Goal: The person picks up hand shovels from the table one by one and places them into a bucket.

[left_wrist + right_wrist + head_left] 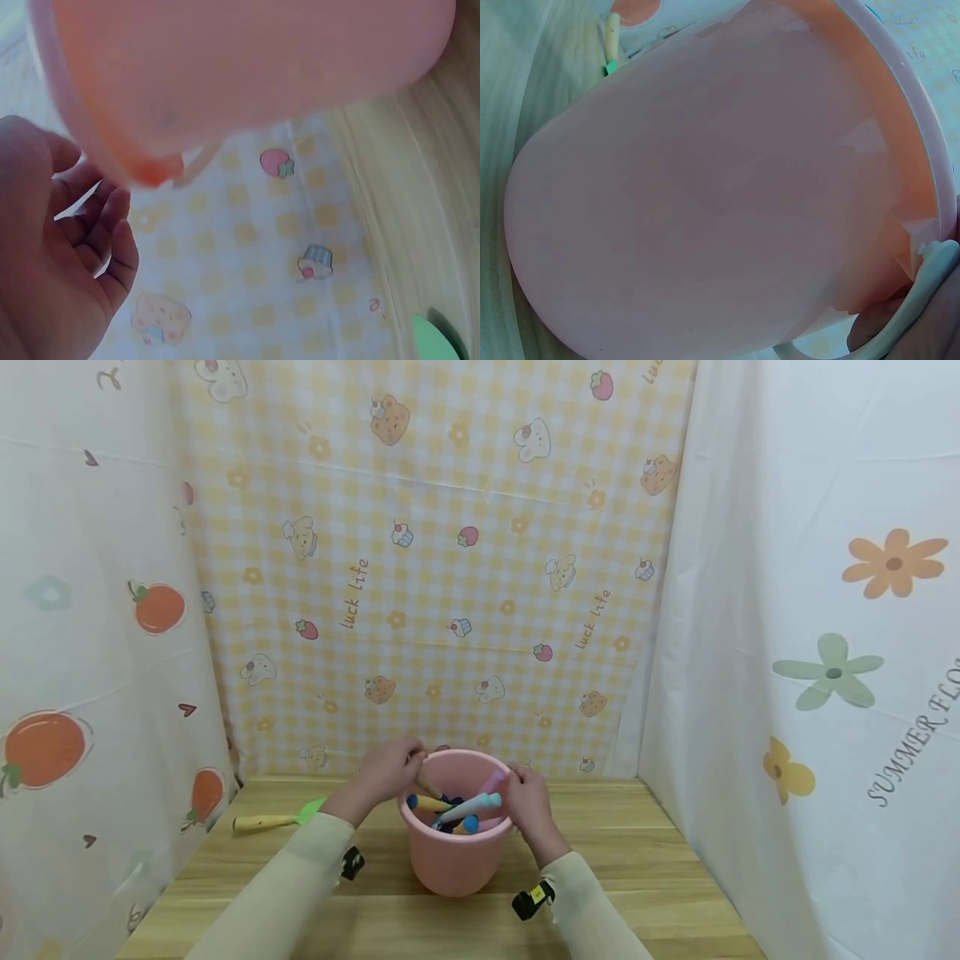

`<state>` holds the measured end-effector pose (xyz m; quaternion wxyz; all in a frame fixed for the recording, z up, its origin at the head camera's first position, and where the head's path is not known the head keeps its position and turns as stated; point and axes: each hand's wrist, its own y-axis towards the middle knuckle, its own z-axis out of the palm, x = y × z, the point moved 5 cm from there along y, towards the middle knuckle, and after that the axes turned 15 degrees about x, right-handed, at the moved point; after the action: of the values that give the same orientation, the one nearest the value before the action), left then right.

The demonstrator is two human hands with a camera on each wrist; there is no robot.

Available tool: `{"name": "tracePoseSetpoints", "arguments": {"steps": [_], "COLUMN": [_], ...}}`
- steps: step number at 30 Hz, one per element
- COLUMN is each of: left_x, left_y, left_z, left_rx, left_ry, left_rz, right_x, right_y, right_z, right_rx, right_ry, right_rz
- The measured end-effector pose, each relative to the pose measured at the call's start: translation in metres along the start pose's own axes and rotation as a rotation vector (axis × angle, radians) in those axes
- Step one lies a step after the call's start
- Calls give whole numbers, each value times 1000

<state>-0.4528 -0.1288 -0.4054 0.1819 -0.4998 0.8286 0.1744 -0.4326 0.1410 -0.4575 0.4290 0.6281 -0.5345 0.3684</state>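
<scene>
A pink bucket (pixel 456 864) stands upright on the wooden table, between both hands. Inside it lie several handled tools, among them a light-blue handle (pixel 468 808) and a yellow handle with a blue end (pixel 429 803). My left hand (pixel 388 770) pinches the rim at the back left, its other fingers curled below the rim in the left wrist view. On the right side, my right hand (pixel 529 803) grips the rim beside the pale bucket handle (pixel 900 322), partly hidden in the right wrist view. The tools' lower ends are hidden within the bucket.
To the left on the table (pixel 622 893) lies a small tool with a yellow handle (pixel 262 822) and a green blade (pixel 309 811). A checkered curtain (pixel 450 585) hangs close behind the bucket, with white printed curtains on both sides.
</scene>
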Motion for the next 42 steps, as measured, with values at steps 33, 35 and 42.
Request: {"name": "tracePoseSetpoints", "arguments": {"steps": [33, 35, 42], "left_x": [211, 217, 229], "left_y": [-103, -105, -108], "left_z": [-13, -11, -2], "left_rx": [-25, -23, 26], "left_ry": [63, 81, 213], "left_rz": [-288, -297, -325], "right_x": [-1, 0, 2], "right_y": [-2, -3, -4], "right_z": [0, 1, 1], "right_rx": [22, 25, 26], "right_ry": [-2, -4, -3], "right_rz": [13, 10, 21]}}
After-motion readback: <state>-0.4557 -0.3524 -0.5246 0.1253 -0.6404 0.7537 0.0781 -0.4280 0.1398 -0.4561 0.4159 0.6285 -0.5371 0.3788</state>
